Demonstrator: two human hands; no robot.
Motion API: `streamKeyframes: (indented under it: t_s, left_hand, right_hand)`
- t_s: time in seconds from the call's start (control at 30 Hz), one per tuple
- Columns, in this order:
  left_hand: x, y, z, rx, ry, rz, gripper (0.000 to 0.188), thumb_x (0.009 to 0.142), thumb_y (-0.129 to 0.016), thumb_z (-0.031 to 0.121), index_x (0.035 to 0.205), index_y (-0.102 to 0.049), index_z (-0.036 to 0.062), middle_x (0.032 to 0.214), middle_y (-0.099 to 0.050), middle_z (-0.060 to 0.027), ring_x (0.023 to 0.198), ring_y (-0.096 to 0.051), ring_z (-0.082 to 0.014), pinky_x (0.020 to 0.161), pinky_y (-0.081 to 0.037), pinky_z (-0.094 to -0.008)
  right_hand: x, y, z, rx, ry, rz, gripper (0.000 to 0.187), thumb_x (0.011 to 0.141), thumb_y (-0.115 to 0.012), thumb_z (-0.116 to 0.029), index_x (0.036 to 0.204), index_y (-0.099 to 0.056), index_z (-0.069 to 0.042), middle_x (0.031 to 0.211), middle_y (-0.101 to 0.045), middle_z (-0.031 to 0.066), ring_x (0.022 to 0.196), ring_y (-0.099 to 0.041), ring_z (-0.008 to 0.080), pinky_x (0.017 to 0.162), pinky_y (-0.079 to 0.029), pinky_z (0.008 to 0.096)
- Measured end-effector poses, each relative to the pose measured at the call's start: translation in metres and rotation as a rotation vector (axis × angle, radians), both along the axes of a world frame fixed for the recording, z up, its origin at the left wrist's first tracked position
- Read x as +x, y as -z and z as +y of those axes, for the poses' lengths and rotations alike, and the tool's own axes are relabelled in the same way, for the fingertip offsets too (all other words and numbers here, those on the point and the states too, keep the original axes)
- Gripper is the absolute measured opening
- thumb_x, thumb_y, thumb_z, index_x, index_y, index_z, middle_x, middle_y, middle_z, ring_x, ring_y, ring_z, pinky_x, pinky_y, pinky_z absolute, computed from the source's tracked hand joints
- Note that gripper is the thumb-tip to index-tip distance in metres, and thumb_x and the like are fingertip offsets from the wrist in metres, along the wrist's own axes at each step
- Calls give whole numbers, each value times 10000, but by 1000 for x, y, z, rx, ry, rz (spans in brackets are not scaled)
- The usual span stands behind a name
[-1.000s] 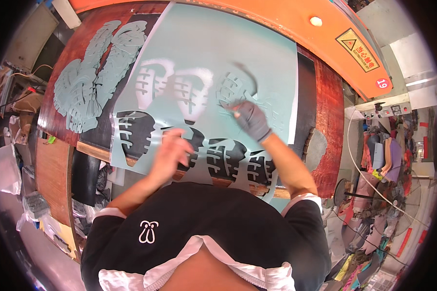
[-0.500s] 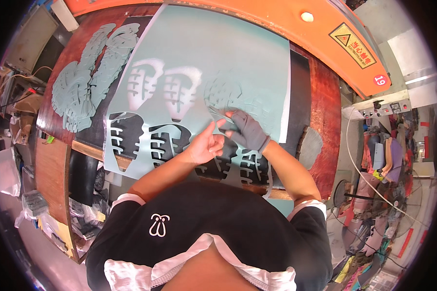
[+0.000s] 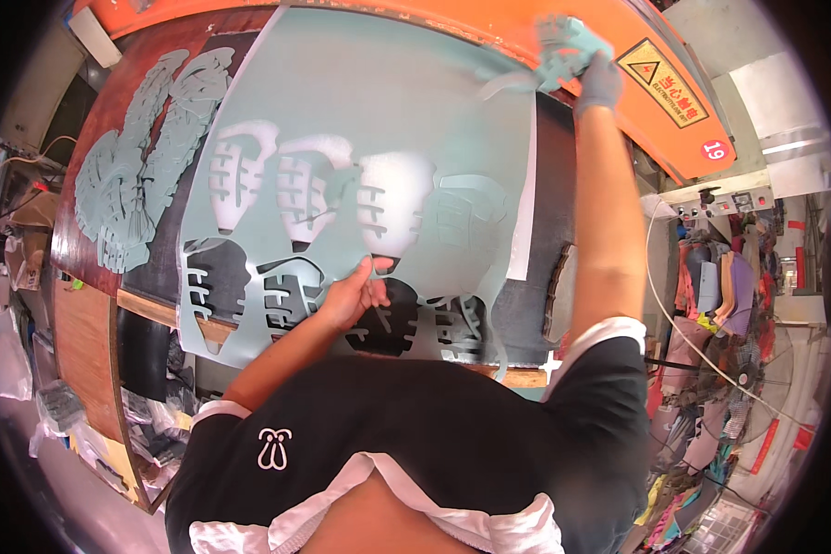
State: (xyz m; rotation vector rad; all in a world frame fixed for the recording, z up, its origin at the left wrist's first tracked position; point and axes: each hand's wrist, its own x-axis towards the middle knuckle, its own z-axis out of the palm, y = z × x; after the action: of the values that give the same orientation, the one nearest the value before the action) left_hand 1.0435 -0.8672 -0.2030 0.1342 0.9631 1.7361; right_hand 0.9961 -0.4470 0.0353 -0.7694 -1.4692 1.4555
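Far off at the right, my right hand (image 3: 603,81), in a grey glove, grips a pale green cut shoe-upper piece (image 3: 563,48), its slotted shape blurred by motion. A large pale green sheet (image 3: 379,83) covers the table in front of me. My bare left hand (image 3: 360,294) is at the sheet's near part, by a dark cut-out. Its fingers are half curled, with thumb and forefinger slightly apart and nothing visible between them. Three whitish shoe-upper openings show in the sheet, one of them (image 3: 392,198) just beyond this hand. Right of it, cut outlines (image 3: 466,212) remain filled with green material.
Piled green cut pieces (image 3: 120,185) lie on the dark red table (image 3: 74,240) at the left. An orange machine beam (image 3: 656,83) with a warning label spans the far side. A control box (image 3: 729,198) stands at the right, with coloured scraps (image 3: 706,277) hanging below it.
My right hand has swung far and right, lifting the cut piece out of the sheet and uncovering a third whitish opening. My left hand has shifted slightly left and nearer.
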Motion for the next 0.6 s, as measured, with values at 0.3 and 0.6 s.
streamKeyframes:
  t_s: [0.3, 0.6]
  left_hand:
    - [53, -56, -5, -128, 84, -347, 451, 957, -400, 439, 1225, -426, 77, 730, -587, -54, 543, -486, -145, 624, -463, -354]
    - [113, -54, 57, -83, 375, -266, 549, 955, -364, 480, 1336, -336, 86, 952, -614, -74, 595, -468, -137, 695, -457, -362]
  right_hand:
    - [148, 100, -109, 1055, -323, -382, 193, 892, -541, -169, 1000, -602, -22, 854, -599, 134, 790, -582, 241, 719, -472, 335]
    - [206, 178, -143, 1033, -600, -354, 194, 807, -629, -102, 995, -612, -57, 972, -617, 139, 927, -592, 307, 789, -485, 345]
